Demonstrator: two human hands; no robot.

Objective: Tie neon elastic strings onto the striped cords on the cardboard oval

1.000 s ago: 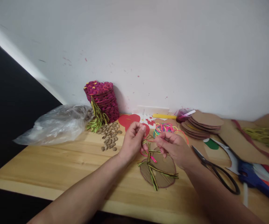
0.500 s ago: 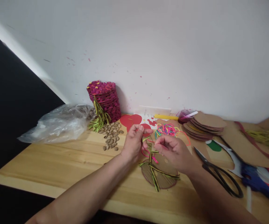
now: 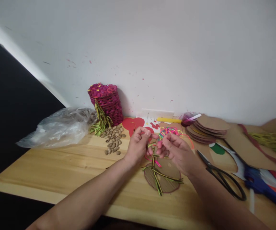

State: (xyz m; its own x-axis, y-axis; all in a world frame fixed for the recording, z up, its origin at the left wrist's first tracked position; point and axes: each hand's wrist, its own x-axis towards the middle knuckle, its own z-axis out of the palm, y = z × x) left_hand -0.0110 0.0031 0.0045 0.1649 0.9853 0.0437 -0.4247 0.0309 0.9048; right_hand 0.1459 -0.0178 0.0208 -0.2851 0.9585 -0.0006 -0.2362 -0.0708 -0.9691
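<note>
My left hand [image 3: 139, 145] is closed in a pinch on a strand of green-and-black yarn [image 3: 151, 144], raised over the table. Close by on its right, my right hand [image 3: 177, 153] has thumb and forefinger pressed together; whatever is between them is too small to make out. Below both hands lies a round cardboard disc [image 3: 172, 182]. Green-and-black yarn strands [image 3: 157, 183] lie crossed over it, and part of this yarn runs up beneath the fingers. A bright pink cord [image 3: 157, 163] rests at the disc's far edge.
Black-handled scissors [image 3: 220, 175] lie to the right, beside a blue-handled tool [image 3: 255, 182] and stacked cardboard discs [image 3: 212, 123]. Behind my hands are tangled colourful cords [image 3: 170, 131] and red paper shapes [image 3: 138, 122]. Leftward are brown seeds [image 3: 114, 139], a purple heart-shaped box [image 3: 108, 105] and a plastic bag [image 3: 61, 127].
My right hand has moved slightly left and up, closer to my left hand. My left hand keeps its pinch. The view has shifted a little.
</note>
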